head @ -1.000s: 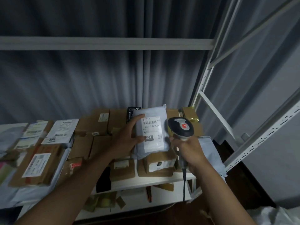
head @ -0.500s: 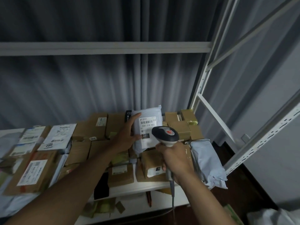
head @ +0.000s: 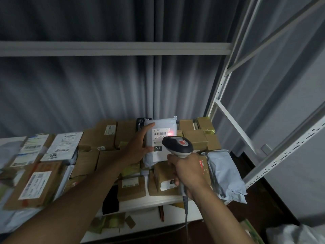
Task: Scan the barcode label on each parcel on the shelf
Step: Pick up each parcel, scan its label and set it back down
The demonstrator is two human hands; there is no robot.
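Note:
A pale grey mailer parcel [head: 162, 126] stands tilted up on the shelf, its white barcode label [head: 160, 133] facing me. My left hand [head: 139, 147] grips its left edge, thumb on the front near the "231" sticker. My right hand [head: 184, 171] grips the handle of a black and grey barcode scanner [head: 177, 147], whose head hovers just in front of the label's lower right. A red light spot [head: 171, 132] falls on the right end of the barcode. The scanner hides part of the label.
Several brown cardboard parcels [head: 100, 136] and labelled mailers [head: 63, 145] crowd the white shelf [head: 158, 199]. A crumpled grey mailer [head: 225, 173] lies at the shelf's right end. White rack uprights [head: 219, 95] stand to the right. The scanner's cord [head: 186, 219] hangs below my wrist.
My right hand has carried the scanner left and forward toward the mailer, and a red light now shows on the barcode. My left hand keeps holding the mailer upright.

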